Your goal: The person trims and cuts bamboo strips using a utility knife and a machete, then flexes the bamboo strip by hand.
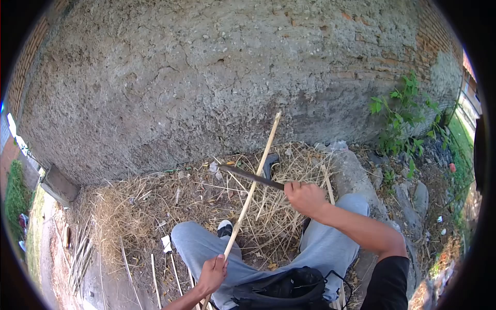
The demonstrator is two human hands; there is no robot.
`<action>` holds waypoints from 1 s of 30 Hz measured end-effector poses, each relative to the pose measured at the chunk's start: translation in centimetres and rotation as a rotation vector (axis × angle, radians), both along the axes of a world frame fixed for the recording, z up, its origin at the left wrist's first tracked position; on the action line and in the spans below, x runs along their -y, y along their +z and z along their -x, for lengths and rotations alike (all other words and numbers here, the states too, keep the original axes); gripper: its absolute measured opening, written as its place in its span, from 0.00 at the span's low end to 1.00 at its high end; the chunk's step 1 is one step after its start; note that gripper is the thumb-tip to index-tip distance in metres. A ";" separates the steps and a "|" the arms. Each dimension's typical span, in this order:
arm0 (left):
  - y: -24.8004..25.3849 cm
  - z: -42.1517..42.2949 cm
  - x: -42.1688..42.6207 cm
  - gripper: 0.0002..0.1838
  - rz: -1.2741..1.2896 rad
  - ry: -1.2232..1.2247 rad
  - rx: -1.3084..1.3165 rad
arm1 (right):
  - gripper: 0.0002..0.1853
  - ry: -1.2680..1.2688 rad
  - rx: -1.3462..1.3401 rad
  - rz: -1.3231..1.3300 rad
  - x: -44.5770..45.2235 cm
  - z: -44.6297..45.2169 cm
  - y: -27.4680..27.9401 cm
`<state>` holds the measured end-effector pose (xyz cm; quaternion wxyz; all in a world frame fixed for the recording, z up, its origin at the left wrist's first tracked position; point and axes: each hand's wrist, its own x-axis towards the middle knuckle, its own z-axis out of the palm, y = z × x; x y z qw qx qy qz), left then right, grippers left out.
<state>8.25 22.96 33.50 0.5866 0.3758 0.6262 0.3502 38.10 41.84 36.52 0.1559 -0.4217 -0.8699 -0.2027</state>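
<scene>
A long pale split cane [264, 158] slants up from my lap toward the wall. My left hand [212, 274] is closed round its lower part, above my left thigh. My right hand [305, 198] grips the handle end of a long dark blade [250, 175], over my right knee. The blade points left and crosses the cane at about its middle; whether the two touch is unclear. A black bag [289, 287] lies in my lap between my grey trouser legs.
A rough earthen wall [206, 82] rises in front. Straw and shavings [274, 217] cover the ground between my feet. Cane strips [80, 258] lie at the left. A large stone [354, 175] and a green plant [405, 116] are at the right.
</scene>
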 end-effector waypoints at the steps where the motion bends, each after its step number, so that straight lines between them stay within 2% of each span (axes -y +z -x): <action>1: 0.0 0.3 0.1 0.23 0.005 -0.001 0.009 | 0.06 0.003 0.001 0.003 -0.6 -0.7 -0.3; 2: -0.3 0.8 0.6 0.23 0.003 -0.001 0.002 | 0.07 -0.007 -0.005 0.041 -1.0 -1.3 -0.5; 4: -1.1 1.3 0.5 0.24 -0.055 -0.089 -0.186 | 0.08 0.005 0.041 0.103 0.4 -0.6 1.1; 5: -1.4 1.2 0.5 0.24 -0.055 -0.088 -0.175 | 0.08 0.005 0.052 0.104 0.7 -0.3 1.6; 7: -1.3 1.5 0.9 0.26 -0.098 -0.091 -0.312 | 0.08 0.130 0.073 0.039 1.4 0.1 1.6; 9: -0.9 1.8 2.3 0.26 -0.113 -0.157 -0.394 | 0.09 0.021 0.040 -0.035 -3.1 -2.8 -0.1; 11: -1.3 3.0 3.4 0.26 -0.136 -0.220 -0.485 | 0.11 -0.252 -0.059 0.186 -6.6 -5.8 0.0; 12: -1.9 4.1 3.6 0.23 -0.138 -0.267 -0.616 | 0.11 -0.256 -0.069 0.178 -6.0 -5.0 0.3; 13: -2.5 4.6 3.7 0.25 -0.136 -0.309 -0.730 | 0.12 -0.231 -0.147 0.177 -4.3 -3.8 0.8; 14: -2.3 4.9 3.1 0.25 -0.022 -0.289 -0.609 | 0.14 -0.206 -0.218 0.178 -2.8 -2.9 1.0; 15: -2.0 4.4 2.7 0.25 -0.028 -0.288 -0.601 | 0.14 -0.207 -0.209 0.173 -1.8 -2.1 1.0; 16: -1.4 4.0 2.3 0.21 -0.052 -0.227 -0.455 | 0.15 -0.151 -0.235 0.173 -1.0 -1.1 0.9; 17: -0.8 3.8 1.9 0.26 -0.073 -0.164 -0.313 | 0.16 -0.091 -0.264 0.177 -0.5 -0.4 0.6; 18: -0.2 3.8 1.4 0.25 0.022 -0.124 -0.176 | 0.16 -0.084 -0.267 0.180 -0.2 0.0 0.0; 19: 0.0 4.0 1.3 0.25 0.030 -0.116 -0.180 | 0.16 -0.078 -0.298 0.220 0.1 0.5 -0.6; 21: 0.4 4.4 0.8 0.25 -0.074 -0.190 -0.264 | 0.17 -0.066 -0.325 0.266 0.9 1.0 -1.5; 22: 1.9 4.2 0.7 0.23 -0.256 -0.279 -0.592 | 0.17 -0.045 -0.309 0.308 1.1 1.1 -1.6; 27: 5.7 5.5 -0.5 0.16 -0.161 -0.276 -0.801 | 0.18 -0.036 -0.298 0.412 0.9 1.2 -1.9; 29: 5.9 6.8 -0.8 0.15 -0.462 -0.399 -1.147 | 0.20 -0.044 -0.385 0.413 0.6 1.4 -1.4; 30: 6.9 6.9 -1.1 0.15 -0.457 -0.396 -1.146 | 0.20 -0.040 -0.383 0.416 0.4 1.4 -1.1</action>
